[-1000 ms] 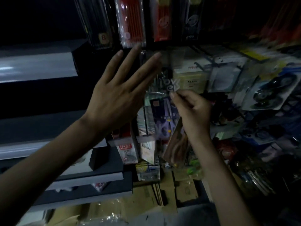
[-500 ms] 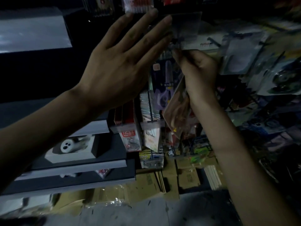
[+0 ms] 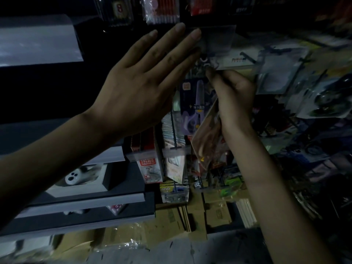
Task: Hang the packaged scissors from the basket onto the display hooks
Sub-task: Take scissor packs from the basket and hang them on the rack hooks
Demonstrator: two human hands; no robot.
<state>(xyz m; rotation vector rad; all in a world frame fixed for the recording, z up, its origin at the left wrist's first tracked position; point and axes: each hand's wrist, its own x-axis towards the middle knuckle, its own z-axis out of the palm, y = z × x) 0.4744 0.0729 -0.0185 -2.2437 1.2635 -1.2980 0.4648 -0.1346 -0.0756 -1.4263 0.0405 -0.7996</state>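
Observation:
My left hand (image 3: pixel 137 79) is raised flat, fingers straight, its fingertips touching a clear price-tag flap (image 3: pixel 217 39) at the front of a display hook. My right hand (image 3: pixel 234 96) pinches the top of a packaged scissors (image 3: pixel 206 138), an orange-brown pack that hangs tilted below the fist, its top close under the flap. Just behind it hangs another scissors pack (image 3: pixel 194 107) with purple handles on a dark card. The hook's tip is hidden by my fingers. The basket is out of view.
Packs of pencils (image 3: pixel 162 10) hang above. More packaged goods (image 3: pixel 323 96) crowd the hooks at right. Grey shelves (image 3: pixel 38 40) with boxed items (image 3: pixel 82 180) stand at left. Flattened cardboard (image 3: pixel 171 218) and plastic wrap lie on the floor below.
Both hands rose toward the hook's clear flap, and the view tilted down. My right hand brought the orange-brown pack up close under the flap; my left fingertips now reach it.

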